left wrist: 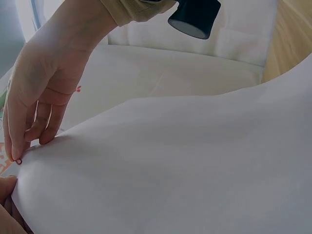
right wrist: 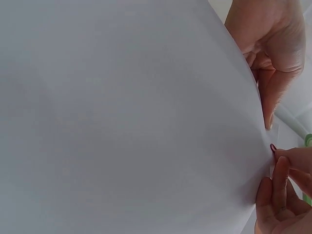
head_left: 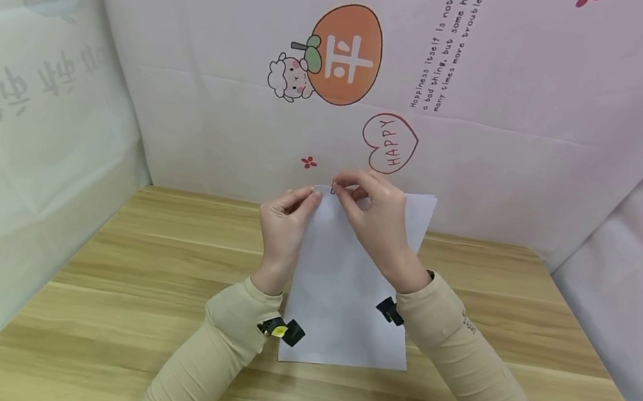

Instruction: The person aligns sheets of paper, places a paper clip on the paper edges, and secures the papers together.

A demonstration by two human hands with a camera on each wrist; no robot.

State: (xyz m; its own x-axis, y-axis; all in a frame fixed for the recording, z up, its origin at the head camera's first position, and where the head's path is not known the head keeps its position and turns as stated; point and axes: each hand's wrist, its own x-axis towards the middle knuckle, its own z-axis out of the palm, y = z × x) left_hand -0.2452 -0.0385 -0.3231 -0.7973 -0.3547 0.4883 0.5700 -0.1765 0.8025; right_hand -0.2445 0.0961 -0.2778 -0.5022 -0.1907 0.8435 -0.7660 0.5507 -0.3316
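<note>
White sheets of paper (head_left: 341, 316) stand upright above the table, their doubled edge showing at the upper right corner. My left hand (head_left: 282, 233) pinches the top left corner between thumb and fingers. Just to its right, my right hand (head_left: 380, 218) holds a small dark red paper clip (head_left: 333, 189) at the top edge. In the right wrist view the clip's rounded loop (right wrist: 273, 146) pokes out from the right fingertips against the paper. How far it sits over the sheets is hidden by the fingers. The left wrist view shows the same clip (left wrist: 19, 161) under the right fingertips.
A wood-grain table (head_left: 152, 314) lies beneath the paper. Behind it hangs a pale printed cloth (head_left: 230, 137), with more cloth along both sides. Small black cameras (head_left: 293, 333) are strapped at both wrists, close in front of the paper.
</note>
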